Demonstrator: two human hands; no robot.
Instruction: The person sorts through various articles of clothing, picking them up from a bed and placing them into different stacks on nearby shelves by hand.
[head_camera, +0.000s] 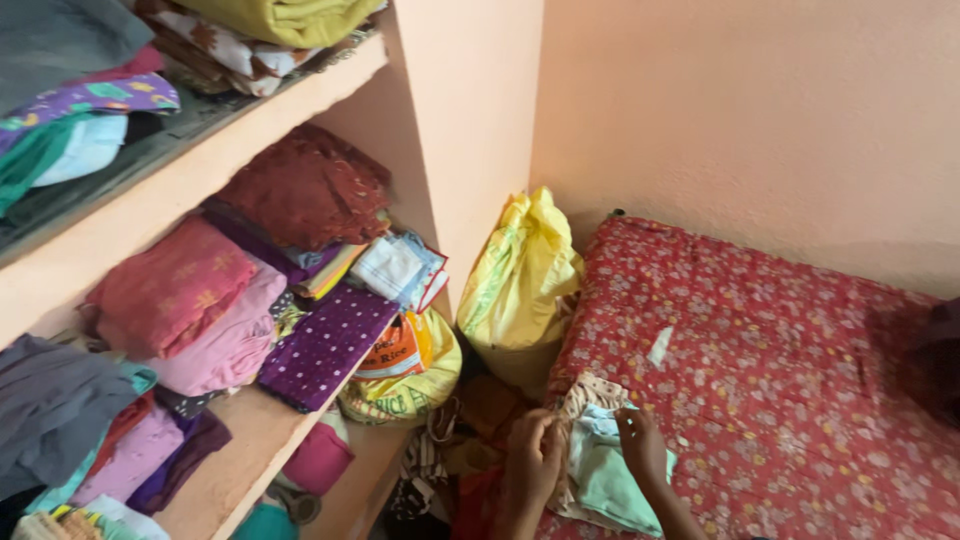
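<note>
Pale green cloth (612, 478) sits pinched between the fingertips (628, 420) of the right hand (640, 440), which curl narrowly onto its upper edge; the small garment lies on the near corner of the red flowered mattress (780, 380), at the bottom of the view. Beside it the left hand (535, 450) has its fingers closed on a beige patterned piece (585, 395) that lies partly under the green one, so both hands grip cloth and neither is spread wide. To do this well, I would judge that each pinch should stay close to a hem or corner, the cloth kept flat against the mattress and drawn taut between the two hands so that no creases get pressed in. Both wrists come in low from the bottom edge, forearms angled up and inward, knuckles toward the camera, the hands near each other but not touching. Further out, a yellow plastic bag (520, 285) stands in the corner against the peach wall (740, 110), just beside the mattress. To the left, open shelves (260, 440) carry stacks of folded clothes, among them a purple dotted cloth (325, 345) and a dark red bundle (305, 190), with a printed sack (405, 375) stuffed below
</note>
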